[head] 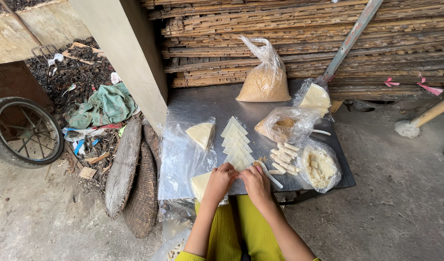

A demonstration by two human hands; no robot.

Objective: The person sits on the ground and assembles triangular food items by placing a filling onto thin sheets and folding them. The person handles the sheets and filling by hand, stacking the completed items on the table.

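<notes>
Both hands — left (222, 177) and right (255, 181) — meet at the counter's (202, 104) near edge, fingers pinched on one pale wrapper (240, 166), last of a row (235, 140) kept close; rolls (284, 157) wait right, beside the filling bag (320, 166)

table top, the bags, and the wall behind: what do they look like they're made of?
Table top: likely sheet metal, dull grey with a soft sheen and thin edge. Bags: thin clear plastic film, crinkled, knotted, contents showing through. Wall: stacked split strips, probably bamboo or wood, brown, weathered, unpainted. Left hand and right hand work pale wrappers, seemingly dough.
</notes>
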